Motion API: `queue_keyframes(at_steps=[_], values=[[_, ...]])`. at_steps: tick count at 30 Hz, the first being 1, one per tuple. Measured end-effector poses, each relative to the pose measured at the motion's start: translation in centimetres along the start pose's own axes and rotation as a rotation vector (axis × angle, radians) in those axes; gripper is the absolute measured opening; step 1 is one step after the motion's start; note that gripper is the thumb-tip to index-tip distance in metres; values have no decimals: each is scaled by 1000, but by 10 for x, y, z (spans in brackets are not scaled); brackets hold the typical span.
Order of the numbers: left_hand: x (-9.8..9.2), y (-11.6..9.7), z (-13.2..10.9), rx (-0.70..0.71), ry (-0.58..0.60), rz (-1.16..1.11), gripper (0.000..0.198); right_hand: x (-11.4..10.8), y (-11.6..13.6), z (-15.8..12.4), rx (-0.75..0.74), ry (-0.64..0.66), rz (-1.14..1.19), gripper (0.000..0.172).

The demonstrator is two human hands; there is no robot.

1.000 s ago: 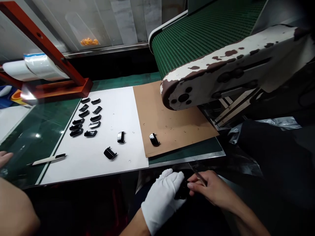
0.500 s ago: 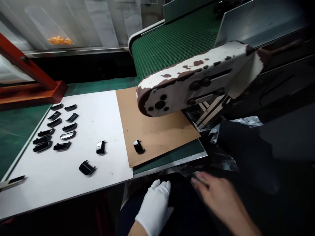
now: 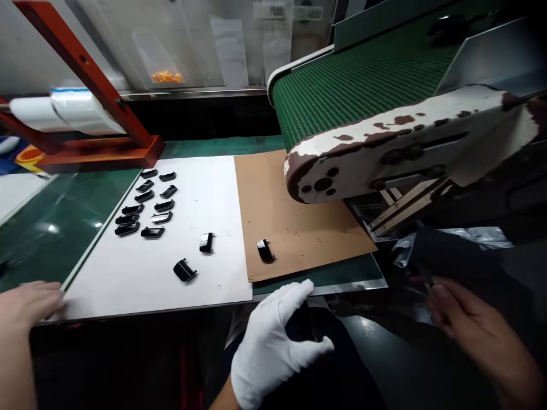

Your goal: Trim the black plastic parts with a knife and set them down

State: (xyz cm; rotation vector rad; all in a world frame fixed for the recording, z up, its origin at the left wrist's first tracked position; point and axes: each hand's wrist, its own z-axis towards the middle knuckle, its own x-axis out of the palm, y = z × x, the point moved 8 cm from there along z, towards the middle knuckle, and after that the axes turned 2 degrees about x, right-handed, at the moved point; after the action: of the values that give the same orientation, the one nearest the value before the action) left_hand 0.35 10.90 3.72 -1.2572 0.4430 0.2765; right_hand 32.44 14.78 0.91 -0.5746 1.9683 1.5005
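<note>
Head view: below the cardboard, our gloved left hand spreads open and empty; our bare right hand, half-curled, shows no clear hold.

A white board lies on a green work mat, with a brown cardboard sheet butted against its right edge. On the board sit 13 glossy black parts: 11 in 2 rough columns and 2 set apart. 1 more black part lies on the cardboard among small scraps. A green mesh conveyor belt ends above the cardboard, its side frame chipped white over brown. To the left, a red-orange stand sits beside a roll of clear film. Behind, a clear bag of orange bits shows near barcode labels.
</note>
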Motion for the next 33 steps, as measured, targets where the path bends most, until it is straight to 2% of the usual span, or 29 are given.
queue_keyframes(at_steps=[3,4,6,8,10,12,17,25,33], values=[[1,2,-2,-101,29,-154,70,46,50,-27,-145,232,170,38],[1,1,-3,-111,40,-185,71,56,69,-34,-198,287,171,37],[1,-3,-5,-97,48,-215,71,79,107,-50,-326,482,86,38],[-1,-7,-6,-77,42,-235,70,88,136,-61,-468,528,-17,43],[-5,-11,-6,-64,20,-241,69,93,154,-67,-589,504,-124,56],[-8,-13,-7,-54,-8,-227,70,99,162,-71,-668,471,-218,66],[-12,-14,-13,-23,-48,-161,76,111,166,-76,-764,448,-357,71],[-16,-17,-15,-20,-44,-132,73,116,167,-75,-761,435,-430,83],[-17,-22,-13,36,-45,-84,74,118,168,-78,-797,436,-462,82]])
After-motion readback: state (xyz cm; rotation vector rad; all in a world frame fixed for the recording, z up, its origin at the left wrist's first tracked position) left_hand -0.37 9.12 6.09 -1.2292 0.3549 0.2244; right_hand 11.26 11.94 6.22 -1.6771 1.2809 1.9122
